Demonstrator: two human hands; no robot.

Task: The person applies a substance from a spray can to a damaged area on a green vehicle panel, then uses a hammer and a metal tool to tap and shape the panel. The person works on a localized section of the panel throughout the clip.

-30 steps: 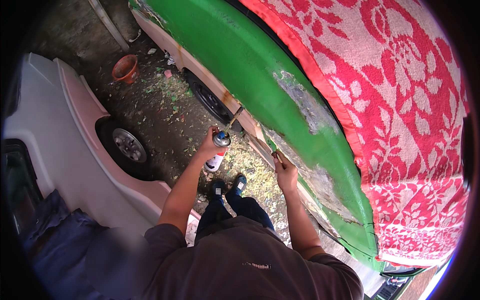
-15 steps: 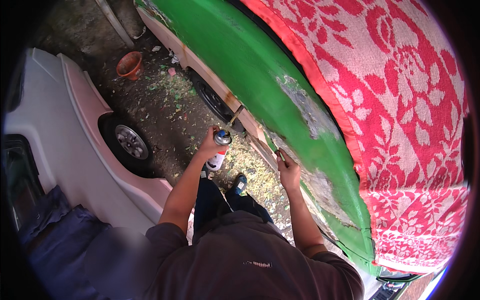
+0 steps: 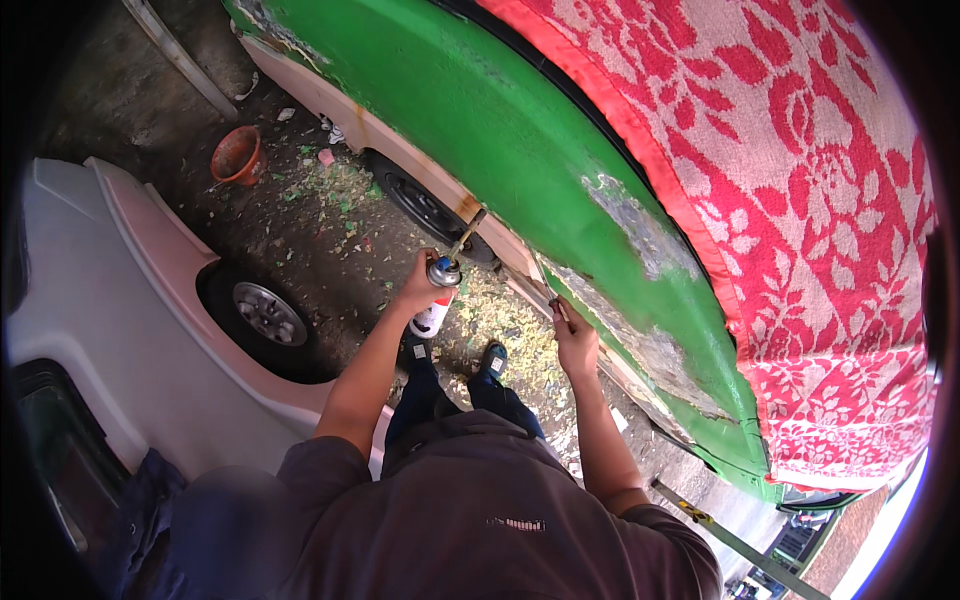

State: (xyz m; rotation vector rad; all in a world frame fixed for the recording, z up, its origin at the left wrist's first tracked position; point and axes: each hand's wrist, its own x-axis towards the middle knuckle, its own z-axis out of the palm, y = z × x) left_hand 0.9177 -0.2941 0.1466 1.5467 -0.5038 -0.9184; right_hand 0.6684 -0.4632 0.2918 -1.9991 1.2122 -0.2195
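In my left hand (image 3: pixel 424 285) is a gas torch (image 3: pixel 434 318), a white-and-red can with a blue knob and a long metal nozzle. The nozzle tilts up and right, its tip close to the lower side of the green car body (image 3: pixel 420 130). I cannot make out a flame. My right hand (image 3: pixel 575 342) is closed round the handle of a thin scraper (image 3: pixel 552 294). Its blade points up and left at the lower edge of the green panel, where paint has come off and grey, beige patches (image 3: pixel 640 355) show; whether the blade touches is hard to tell.
A red-and-pink floral towel (image 3: pixel 790 200) covers the car's upper part at right. To the left stands a grey-and-pink vehicle (image 3: pixel 130 290) with a wheel (image 3: pixel 268 312). Paint flakes (image 3: pixel 510 335) litter the ground; an orange bucket (image 3: pixel 238 157) sits at far left.
My view has shifted, so more ground shows around my feet, and a yellow-marked bar appears at lower right. Both hands keep their holds and nearly the same place in view.
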